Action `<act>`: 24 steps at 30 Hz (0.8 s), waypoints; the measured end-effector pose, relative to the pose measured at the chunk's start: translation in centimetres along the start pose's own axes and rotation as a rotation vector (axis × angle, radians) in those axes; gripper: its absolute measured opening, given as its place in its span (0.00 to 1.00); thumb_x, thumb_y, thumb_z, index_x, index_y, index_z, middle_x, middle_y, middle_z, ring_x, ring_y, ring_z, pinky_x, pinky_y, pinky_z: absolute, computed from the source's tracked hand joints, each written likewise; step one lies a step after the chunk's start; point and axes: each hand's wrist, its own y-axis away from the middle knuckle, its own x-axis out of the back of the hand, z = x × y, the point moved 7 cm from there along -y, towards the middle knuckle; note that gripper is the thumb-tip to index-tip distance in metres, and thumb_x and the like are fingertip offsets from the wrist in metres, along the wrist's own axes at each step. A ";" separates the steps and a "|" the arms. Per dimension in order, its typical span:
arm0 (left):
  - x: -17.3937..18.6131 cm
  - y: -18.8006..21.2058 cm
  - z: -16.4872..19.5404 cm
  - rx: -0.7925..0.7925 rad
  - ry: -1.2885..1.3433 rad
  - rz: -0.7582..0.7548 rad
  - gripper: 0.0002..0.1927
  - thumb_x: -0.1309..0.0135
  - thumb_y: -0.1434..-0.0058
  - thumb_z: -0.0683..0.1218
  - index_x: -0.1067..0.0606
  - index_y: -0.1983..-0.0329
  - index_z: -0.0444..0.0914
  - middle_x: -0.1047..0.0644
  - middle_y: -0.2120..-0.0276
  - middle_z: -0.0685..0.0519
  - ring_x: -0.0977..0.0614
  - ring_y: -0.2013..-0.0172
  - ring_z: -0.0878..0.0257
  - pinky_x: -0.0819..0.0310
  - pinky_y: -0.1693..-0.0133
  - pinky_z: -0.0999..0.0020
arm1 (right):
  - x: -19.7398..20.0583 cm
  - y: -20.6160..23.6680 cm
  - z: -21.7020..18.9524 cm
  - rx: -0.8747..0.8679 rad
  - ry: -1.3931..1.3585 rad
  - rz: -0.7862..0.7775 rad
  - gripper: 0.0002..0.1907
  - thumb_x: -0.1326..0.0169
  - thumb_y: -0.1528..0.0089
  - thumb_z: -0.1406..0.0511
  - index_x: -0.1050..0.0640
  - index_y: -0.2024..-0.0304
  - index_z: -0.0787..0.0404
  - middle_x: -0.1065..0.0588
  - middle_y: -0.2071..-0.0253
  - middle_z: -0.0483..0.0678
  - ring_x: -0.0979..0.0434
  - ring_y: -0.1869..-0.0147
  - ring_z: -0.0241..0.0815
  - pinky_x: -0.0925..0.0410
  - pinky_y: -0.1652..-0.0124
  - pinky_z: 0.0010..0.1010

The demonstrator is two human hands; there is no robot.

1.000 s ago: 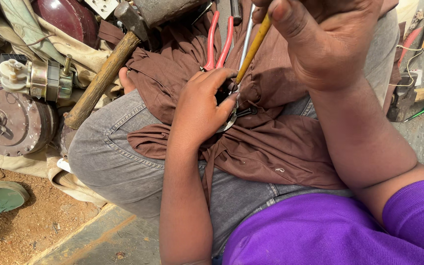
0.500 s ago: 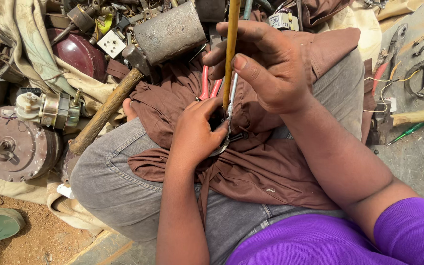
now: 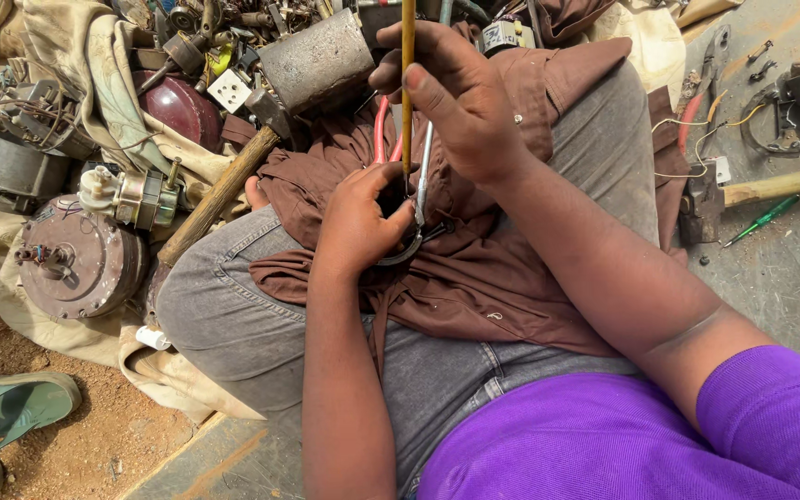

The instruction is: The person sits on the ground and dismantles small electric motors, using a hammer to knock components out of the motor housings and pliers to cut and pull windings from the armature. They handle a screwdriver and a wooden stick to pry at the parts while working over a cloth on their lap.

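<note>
- Right hand (image 3: 460, 111): fingers clenched around a yellow-handled screwdriver (image 3: 408, 83), held upright, tip down.
- Left hand (image 3: 363, 222): fingers grasping a small metal part (image 3: 409, 248) on the brown cloth (image 3: 474, 296) over the lap.
- Progress: tool at part; work appears unfinished.
- Red-handled pliers (image 3: 381, 130) lie just behind.

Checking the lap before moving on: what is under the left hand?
Under the left hand lies crumpled brown cloth over grey jeans. A curved metal piece pokes out; the rest is covered by the fingers.
</note>
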 end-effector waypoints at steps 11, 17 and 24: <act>-1.1 3.0 2.0 -0.105 -0.065 0.012 0.15 0.39 0.44 0.42 0.21 0.52 0.39 0.18 0.57 0.48 0.20 0.54 0.48 0.26 0.49 0.57 | 0.1 8.4 -1.9 0.126 0.214 -0.085 0.17 0.46 0.24 0.74 0.31 0.34 0.65 0.25 0.44 0.46 0.21 0.38 0.34 0.26 0.36 0.26; -1.3 2.5 1.8 -0.018 -0.073 0.029 0.17 0.38 0.44 0.44 0.21 0.50 0.38 0.18 0.58 0.47 0.19 0.55 0.49 0.25 0.51 0.57 | 0.4 8.6 -1.3 0.107 0.401 -0.086 0.22 0.40 0.30 0.74 0.30 0.35 0.65 0.24 0.48 0.51 0.19 0.46 0.37 0.22 0.45 0.30; -1.1 2.4 2.0 0.043 -0.029 0.091 0.21 0.31 0.48 0.44 0.21 0.51 0.38 0.18 0.60 0.46 0.15 0.60 0.52 0.22 0.57 0.60 | 1.1 7.6 -0.7 0.161 0.295 -0.115 0.20 0.51 0.22 0.75 0.38 0.30 0.62 0.25 0.39 0.50 0.21 0.37 0.40 0.24 0.37 0.29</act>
